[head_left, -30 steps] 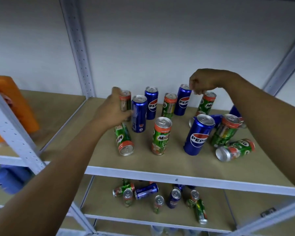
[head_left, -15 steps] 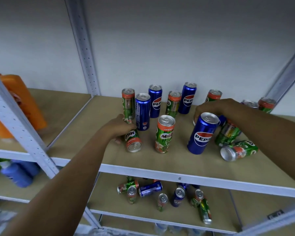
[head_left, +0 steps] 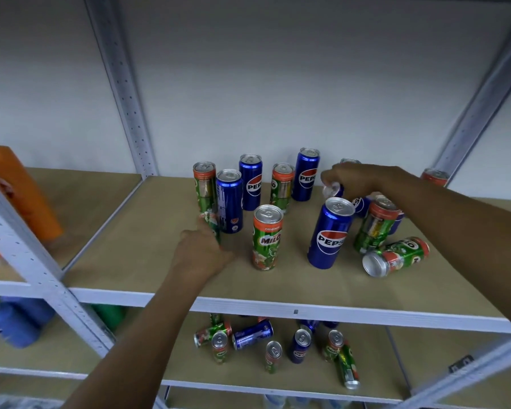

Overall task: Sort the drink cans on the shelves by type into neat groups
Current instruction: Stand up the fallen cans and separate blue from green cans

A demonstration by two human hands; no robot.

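Plain white wall behind the shelf point(head_left: 148, 249), and since a second ago the left hand point(head_left: 202, 255) has closed on the fallen Milo can point(head_left: 211, 224) at centre frame and is tipping it upright, while the right hand point(head_left: 354, 180) has dropped onto a toppled Pepsi can point(head_left: 334, 188) right of centre, so tidying's barely begun.

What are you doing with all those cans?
A person is sorting cans on a shelf. The left hand is around a green Milo can, and the right hand is grabbing a blue Pepsi can near the back. Milo and Pepsi are still mixed together, and one Milo can lies on its side. The lower shelf is a jumble too.
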